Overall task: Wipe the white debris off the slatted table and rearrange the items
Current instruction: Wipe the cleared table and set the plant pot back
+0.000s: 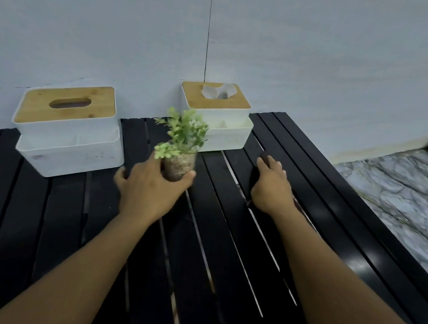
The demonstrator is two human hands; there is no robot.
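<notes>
Left hand (pixel 150 189) clamps small potted plant (pixel 180 145); keep it upright. Right hand (pixel 270 188) presses dark cloth (pixel 265 159) flat on slatted table (pixel 311 171); wipe along slats.

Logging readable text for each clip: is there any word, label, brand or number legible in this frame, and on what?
None. The two tissue boxes, the plant pot in the left hand, the dark cloth under the right hand, the slatted table and wall show no readable lettering.

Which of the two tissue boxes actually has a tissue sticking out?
The right-hand tissue box, in the wall corner behind the small plant. White tissue pokes from its wooden lid; the left tissue box shows only an empty dark slot.
</notes>
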